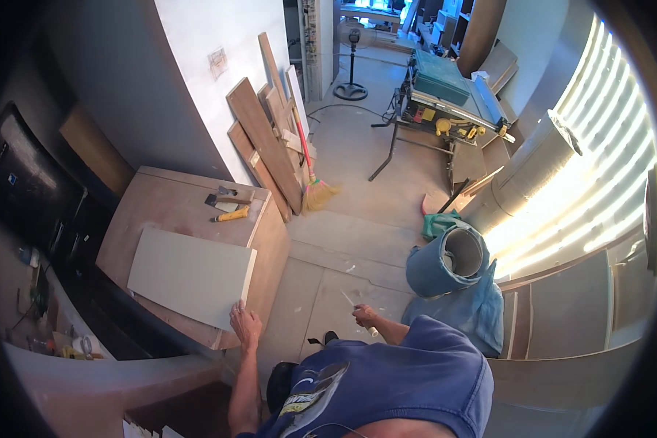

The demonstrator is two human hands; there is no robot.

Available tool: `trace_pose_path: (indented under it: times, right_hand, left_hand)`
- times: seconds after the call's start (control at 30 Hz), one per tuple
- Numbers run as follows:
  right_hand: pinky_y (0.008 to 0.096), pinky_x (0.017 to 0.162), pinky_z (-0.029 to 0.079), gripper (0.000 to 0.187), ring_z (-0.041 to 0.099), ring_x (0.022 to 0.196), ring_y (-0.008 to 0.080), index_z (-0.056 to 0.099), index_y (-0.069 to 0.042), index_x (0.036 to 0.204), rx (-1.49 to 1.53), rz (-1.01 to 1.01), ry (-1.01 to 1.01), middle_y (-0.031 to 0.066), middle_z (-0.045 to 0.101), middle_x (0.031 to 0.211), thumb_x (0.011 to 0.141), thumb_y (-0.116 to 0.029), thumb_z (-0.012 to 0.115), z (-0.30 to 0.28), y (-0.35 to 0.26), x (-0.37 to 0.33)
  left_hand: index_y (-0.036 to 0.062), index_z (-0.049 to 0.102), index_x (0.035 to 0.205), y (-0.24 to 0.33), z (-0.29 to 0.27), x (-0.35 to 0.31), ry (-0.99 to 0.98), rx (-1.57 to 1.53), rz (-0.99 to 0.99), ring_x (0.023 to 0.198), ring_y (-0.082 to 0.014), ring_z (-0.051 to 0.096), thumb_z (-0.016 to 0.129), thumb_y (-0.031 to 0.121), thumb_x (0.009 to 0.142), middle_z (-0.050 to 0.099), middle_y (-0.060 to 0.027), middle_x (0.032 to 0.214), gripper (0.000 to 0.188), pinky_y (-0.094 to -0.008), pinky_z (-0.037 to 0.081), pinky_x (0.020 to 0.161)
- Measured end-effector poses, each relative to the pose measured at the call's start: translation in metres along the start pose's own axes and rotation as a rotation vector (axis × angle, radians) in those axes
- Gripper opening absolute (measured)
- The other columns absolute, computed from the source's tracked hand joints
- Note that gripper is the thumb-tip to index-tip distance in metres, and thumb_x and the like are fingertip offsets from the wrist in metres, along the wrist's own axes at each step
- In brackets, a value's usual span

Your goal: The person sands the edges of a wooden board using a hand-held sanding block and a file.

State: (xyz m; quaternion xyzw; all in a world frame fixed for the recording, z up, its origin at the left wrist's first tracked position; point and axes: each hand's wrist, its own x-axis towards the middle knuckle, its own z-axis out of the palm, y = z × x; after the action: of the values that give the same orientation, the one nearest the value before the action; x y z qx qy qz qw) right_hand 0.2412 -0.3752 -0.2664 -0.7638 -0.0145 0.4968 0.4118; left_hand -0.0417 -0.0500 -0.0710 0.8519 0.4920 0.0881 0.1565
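Note:
A pale, flat rectangular board (pixel 190 274) lies on top of a wooden cabinet-like box (pixel 171 193) to my left. My left hand (pixel 246 325) rests at the board's near right corner, its fingers spread along the edge. Out over the floor, my right hand (pixel 366 316) is closed around a slim tool (pixel 373 331) with a pale handle. A thin, light-coloured shaft or blade points forward from that fist; its exact kind is too small to make out. Beyond the board, on the box top, lie a yellow-handled tool (pixel 232 214) and a hand plane-like wooden piece (pixel 235 196).
Wood planks (pixel 266 146) and a broom (pixel 315 193) lean on the white wall ahead. A table saw (pixel 445 109) stands at the far right, a pedestal fan (pixel 352 66) behind it. Close on my right is a blue bin (pixel 425 271) with plastic sheeting (pixel 460 314).

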Motion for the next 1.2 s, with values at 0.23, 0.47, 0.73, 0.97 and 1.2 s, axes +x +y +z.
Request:
trace_pose_path:
  times: [0.23,0.47,0.73,0.97,1.2]
  right_hand:
    - [0.0367,0.045,0.046,0.057,0.057,0.053,0.0203,0.052,0.006,0.147,-0.103,0.089,-0.111,0.0079,0.057,0.067,0.095,-0.012,0.068,0.024,-0.016,-0.035]
    - [0.0371,0.046,0.047,0.033,0.057,0.053,0.0198,0.065,0.005,0.123,0.083,0.136,-0.001,0.0075,0.058,0.070,0.099,-0.018,0.064,-0.021,0.039,-0.038]
    - [0.0337,0.048,0.048,0.040,0.057,0.055,0.0174,0.064,0.001,0.130,0.059,0.028,0.014,0.0068,0.058,0.071,0.102,-0.027,0.064,-0.002,-0.003,-0.061]
    - [0.0341,0.045,0.046,0.042,0.057,0.053,0.0175,0.057,-0.001,0.135,0.041,-0.031,-0.092,0.0067,0.057,0.070,0.103,-0.029,0.061,0.045,-0.021,-0.038]
    - [0.0342,0.046,0.044,0.029,0.053,0.052,0.0178,0.055,-0.003,0.106,-0.192,-0.169,-0.222,0.0047,0.052,0.064,0.106,-0.032,0.057,0.062,0.015,-0.064]
  left_hand:
    - [-0.0069,0.056,0.140,-0.026,-0.016,-0.006,0.031,0.149,-0.025,0.128,-0.0398,0.054,0.069,0.018,0.090,0.056,-0.0246,0.135,0.057,-0.0503,0.049,0.106]
    - [-0.0062,0.057,0.138,-0.012,-0.004,0.000,0.027,0.107,0.023,0.126,-0.0401,0.054,0.067,0.014,0.090,0.059,-0.0233,0.130,0.053,-0.0506,0.050,0.104]
    - [0.0018,0.062,0.136,-0.024,-0.001,0.001,0.076,0.099,-0.009,0.127,-0.0396,0.055,0.069,0.011,0.089,0.057,-0.0207,0.130,0.049,-0.0512,0.051,0.101]
    - [0.0031,0.072,0.107,-0.040,-0.005,0.033,0.168,-0.069,-0.014,0.103,-0.0406,0.067,0.065,0.012,0.085,0.069,-0.0183,0.111,0.025,-0.0528,0.055,0.091]
    - [0.0035,0.074,0.102,-0.061,0.004,0.030,0.126,-0.139,-0.208,0.098,-0.0342,0.072,0.058,0.012,0.093,0.074,-0.0186,0.099,0.021,-0.0507,0.054,0.087]
